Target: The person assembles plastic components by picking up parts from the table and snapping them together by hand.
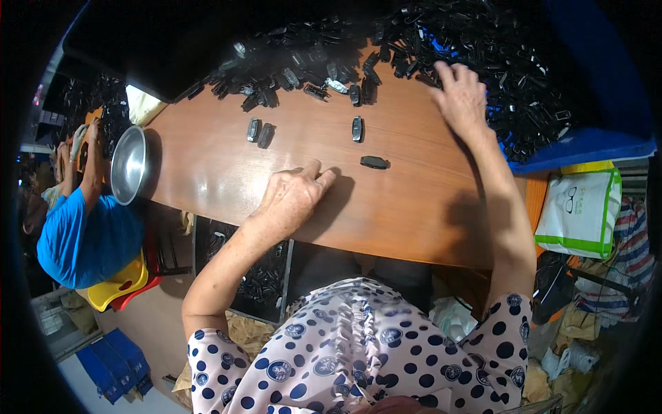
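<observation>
My left hand (pixel 293 196) is low over the near middle of the wooden table, thumb and forefinger apart and the other fingers loosely curled, with nothing visible in it. At the right, my right hand (pixel 460 100) stretches its spread fingers to the edge of a big heap of small black plastic parts (pixel 496 55). Two small dark oblong cases, shaped like key fobs, lie apart on the tabletop: an upright one (pixel 357 129) and a sideways one (pixel 374 162). A side-by-side pair, one grey-faced case (pixel 254 130) and one black case (pixel 266 135), lies farther left.
More black parts (pixel 296 69) cover the table's far side. A metal bowl (pixel 129 165) sits at the left edge, near a person in a blue shirt (pixel 89 238). Below the table is a black crate of parts (pixel 265 283). A white and green bag (pixel 579 210) hangs at the right.
</observation>
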Available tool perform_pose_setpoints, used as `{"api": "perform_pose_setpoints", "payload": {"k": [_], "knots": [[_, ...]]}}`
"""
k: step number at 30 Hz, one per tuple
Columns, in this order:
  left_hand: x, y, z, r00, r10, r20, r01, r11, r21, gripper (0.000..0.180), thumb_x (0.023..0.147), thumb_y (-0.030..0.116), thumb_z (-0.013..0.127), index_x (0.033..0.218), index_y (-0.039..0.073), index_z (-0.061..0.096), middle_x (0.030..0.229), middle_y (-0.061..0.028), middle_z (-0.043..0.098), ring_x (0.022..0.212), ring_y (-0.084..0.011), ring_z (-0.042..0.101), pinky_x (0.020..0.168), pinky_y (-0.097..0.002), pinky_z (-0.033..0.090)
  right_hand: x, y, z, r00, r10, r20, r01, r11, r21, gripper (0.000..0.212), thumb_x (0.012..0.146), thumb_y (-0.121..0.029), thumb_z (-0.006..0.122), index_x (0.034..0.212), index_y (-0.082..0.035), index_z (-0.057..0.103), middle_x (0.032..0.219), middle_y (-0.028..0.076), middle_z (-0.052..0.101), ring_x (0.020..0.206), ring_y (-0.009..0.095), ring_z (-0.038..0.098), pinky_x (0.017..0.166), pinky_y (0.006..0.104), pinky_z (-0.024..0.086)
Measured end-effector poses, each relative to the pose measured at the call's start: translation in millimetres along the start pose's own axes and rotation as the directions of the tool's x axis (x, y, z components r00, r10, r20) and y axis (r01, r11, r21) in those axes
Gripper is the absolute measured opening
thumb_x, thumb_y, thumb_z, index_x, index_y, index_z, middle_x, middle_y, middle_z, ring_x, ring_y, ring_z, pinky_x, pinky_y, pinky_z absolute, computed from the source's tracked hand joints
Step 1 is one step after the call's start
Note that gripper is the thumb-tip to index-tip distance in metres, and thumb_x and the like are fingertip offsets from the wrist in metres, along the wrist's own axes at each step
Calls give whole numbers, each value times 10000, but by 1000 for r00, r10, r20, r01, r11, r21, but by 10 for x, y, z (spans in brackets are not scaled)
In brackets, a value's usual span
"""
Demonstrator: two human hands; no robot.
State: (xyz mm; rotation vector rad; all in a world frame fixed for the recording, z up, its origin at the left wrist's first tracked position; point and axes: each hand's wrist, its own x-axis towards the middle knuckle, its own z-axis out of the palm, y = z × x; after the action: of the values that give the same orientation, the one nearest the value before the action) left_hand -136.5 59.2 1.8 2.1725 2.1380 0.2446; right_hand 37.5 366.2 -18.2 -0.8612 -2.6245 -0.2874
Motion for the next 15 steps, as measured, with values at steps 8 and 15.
{"api": "perform_pose_setpoints", "payload": {"k": [8,15], "knots": [[49,215,180,995,85,-52,-91,987,-131,170,771,28,591,928,60,535,804,-94,568,720,-285,633,586,-371,522,-392,57,182,988,-141,57,102,896,432,265,817,-68,624,1078,-31,597,994,146,568,961,327,540,827,384,452],[-37,294,327,995,-40,-90,-2,906,-423,258,774,54,633,1026,74,585,893,-111,599,792,-337,622,668,-407,514,-718,-236,-276,928,117,353,-372,320,871,257,896,-2,461,1128,13,571,1038,86,613,895,214,632,760,302,527]]}}
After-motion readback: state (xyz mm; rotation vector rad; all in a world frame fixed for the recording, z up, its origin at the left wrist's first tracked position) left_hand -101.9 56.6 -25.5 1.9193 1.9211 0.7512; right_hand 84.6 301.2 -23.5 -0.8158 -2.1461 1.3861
